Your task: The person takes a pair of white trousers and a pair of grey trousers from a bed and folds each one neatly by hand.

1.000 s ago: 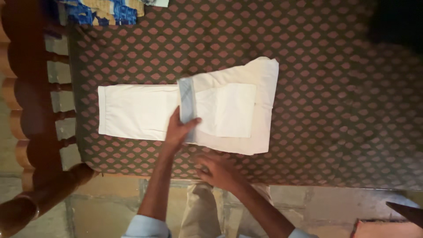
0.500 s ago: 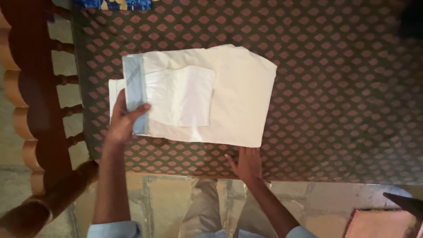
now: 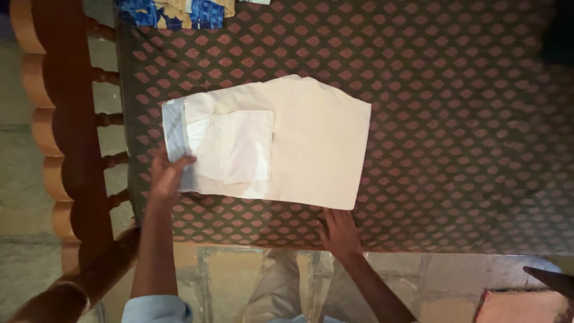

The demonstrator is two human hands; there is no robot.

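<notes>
Seen from above, a bed covered in a dark green cloth with rows of pink diamond shapes [image 3: 454,119] is filling most of the view. Lying on it, left of centre, is a folded cream-white cotton garment with a pale blue waistband and a white patch pocket [image 3: 281,143]. The garment is folded into a broad, roughly rectangular shape, with the blue waistband running along its left edge and the pocket facing up just to the right of that band.

The person's left hand [image 3: 165,174] is gripping the near end of the blue waistband, at the garment's near left corner. The thumb is lying on top of the band and the fingers are curling under the edge, clamping the fabric between them. The person's right hand [image 3: 339,230] is resting flat on the bed cover just beside the garment's near right corner, fingers straight and slightly spread, the fingertips touching or almost touching the hem; it is holding nothing.

Both forearms are reaching in from the near edge, with light blue sleeves rolled up. A turned reddish-brown wooden bed rail [image 3: 66,149] is running along the left side. A blue and yellow patterned cloth [image 3: 173,12] is lying at the far left corner. Pale floor tiles [image 3: 251,281] are showing near the person's legs.
</notes>
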